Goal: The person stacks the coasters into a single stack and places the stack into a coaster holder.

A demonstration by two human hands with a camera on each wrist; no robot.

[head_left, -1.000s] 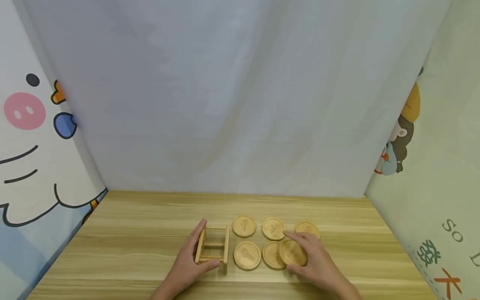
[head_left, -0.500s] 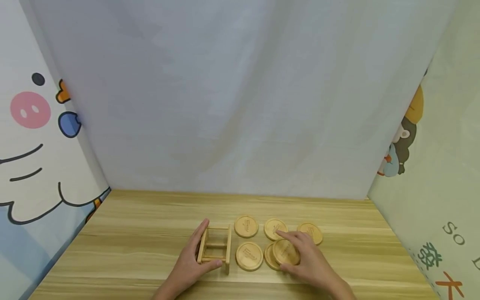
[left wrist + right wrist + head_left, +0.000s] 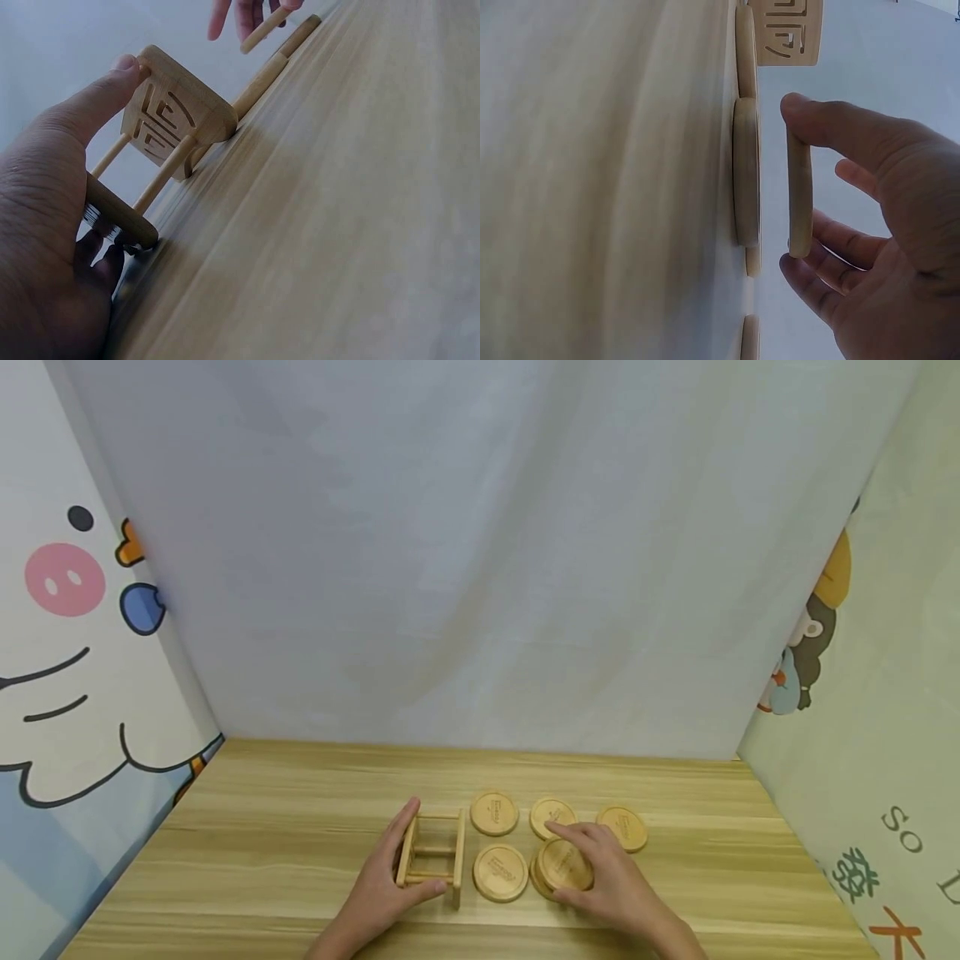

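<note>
In the head view, my left hand [image 3: 375, 889] grips a small wooden coaster rack [image 3: 459, 860], two carved end plates joined by thin rods. Its thumb reaches the near end and the fingers lie along the left plate; the left wrist view shows the far carved plate [image 3: 176, 112]. My right hand [image 3: 618, 885] pinches a round wooden coaster [image 3: 567, 864] by its edges. In the right wrist view a gap shows between this held coaster [image 3: 800, 199] and the coaster lying below [image 3: 745, 176]. From above it largely hides that lower coaster [image 3: 537, 882].
Other engraved coasters lie flat in two loose rows: one just right of the rack [image 3: 501, 872], one behind it [image 3: 495, 812], one under the right index fingertip's line [image 3: 542, 818], and one at far right [image 3: 622, 828]. A white curtain [image 3: 480, 568] hangs behind the wooden table [image 3: 300, 793].
My right hand has carried the coaster leftward, so it now covers most of the coaster below. My left hand keeps its grip on the rack; the head view has shifted slightly.
</note>
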